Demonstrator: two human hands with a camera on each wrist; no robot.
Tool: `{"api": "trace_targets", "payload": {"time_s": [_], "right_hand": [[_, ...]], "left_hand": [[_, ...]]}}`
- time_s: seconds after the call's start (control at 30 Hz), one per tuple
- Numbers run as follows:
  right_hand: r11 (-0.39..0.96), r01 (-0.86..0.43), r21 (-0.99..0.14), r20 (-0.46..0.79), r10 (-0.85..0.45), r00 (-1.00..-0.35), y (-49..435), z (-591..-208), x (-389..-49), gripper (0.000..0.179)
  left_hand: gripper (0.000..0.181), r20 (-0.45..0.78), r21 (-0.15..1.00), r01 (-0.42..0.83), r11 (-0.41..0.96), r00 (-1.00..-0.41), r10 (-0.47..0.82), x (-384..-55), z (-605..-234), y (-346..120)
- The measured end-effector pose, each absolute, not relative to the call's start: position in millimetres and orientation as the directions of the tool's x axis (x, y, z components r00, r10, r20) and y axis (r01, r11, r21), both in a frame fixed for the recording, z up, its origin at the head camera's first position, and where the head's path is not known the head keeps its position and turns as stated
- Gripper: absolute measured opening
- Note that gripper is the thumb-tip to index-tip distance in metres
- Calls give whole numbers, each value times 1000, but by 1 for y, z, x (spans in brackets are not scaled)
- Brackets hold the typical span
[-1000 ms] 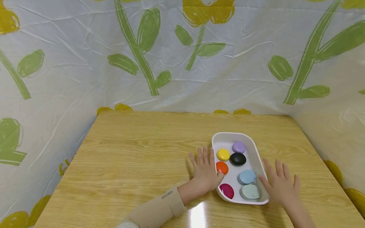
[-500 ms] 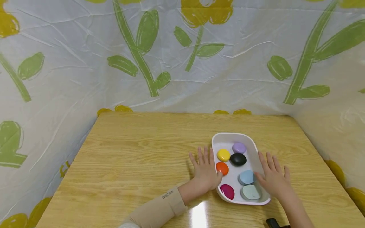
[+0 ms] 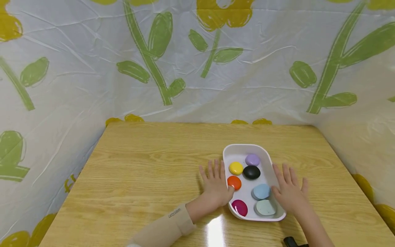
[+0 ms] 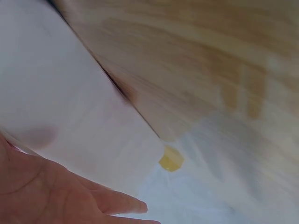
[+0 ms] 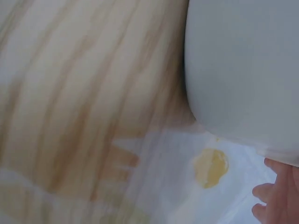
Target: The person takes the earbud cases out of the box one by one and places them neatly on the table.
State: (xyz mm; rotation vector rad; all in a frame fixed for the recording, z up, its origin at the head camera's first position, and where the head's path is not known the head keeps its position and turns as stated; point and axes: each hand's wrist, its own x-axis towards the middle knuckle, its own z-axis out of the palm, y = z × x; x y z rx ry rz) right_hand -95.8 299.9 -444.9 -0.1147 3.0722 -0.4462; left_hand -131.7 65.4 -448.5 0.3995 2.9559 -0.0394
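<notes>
A white rounded tray (image 3: 246, 195) stands on the table, right of centre. Smooth pebble-like pieces lie in it: lavender (image 3: 252, 160), yellow (image 3: 236, 168), black (image 3: 251, 172), orange (image 3: 234, 183), light blue (image 3: 261, 191), pale green (image 3: 265, 208) and crimson (image 3: 239, 208). My left hand (image 3: 215, 188) lies along the tray's left side, fingers straight and spread, thumb over the rim near the orange piece. On the opposite side my right hand (image 3: 289, 193) has straight fingers against the wall and its thumb at the rim. Both wrist views show the tray's outer wall (image 5: 247, 70) close up.
The wooden table (image 3: 148, 171) extends far to the left of the tray. A flower-printed sheet (image 3: 247, 92) hangs behind it and along both sides. Part of a black object (image 3: 290, 241) shows at the bottom edge beside my right forearm.
My right hand has come leftward to the tray's right side. In the last half second the tray, its pieces and both hands have shifted slightly left. The black object has come into view.
</notes>
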Motion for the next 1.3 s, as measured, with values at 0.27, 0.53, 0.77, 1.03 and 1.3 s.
{"api": "trace_targets", "payload": {"time_s": [0.27,0.53,0.77,1.03,1.3], "right_hand": [[966,-75,-249,-23,-84,-996,282,-444,-96,71],[974,-68,-215,10,-67,-998,266,-446,-96,69],[970,-58,-236,-4,-61,-998,259,-444,-92,69],[966,-40,-255,-28,-49,-998,254,-442,-88,69],[963,-38,-269,-18,-44,-999,254,-441,-88,68]], "left_hand": [[79,-136,-20,264,964,-956,259,-130,-449,49],[79,-119,-50,279,959,-955,272,-128,-450,35],[78,-87,-36,292,956,-954,288,-124,-451,28],[76,-79,-29,300,953,-952,297,-121,-446,24],[80,-37,-65,320,945,-947,319,-123,-446,21]]}}
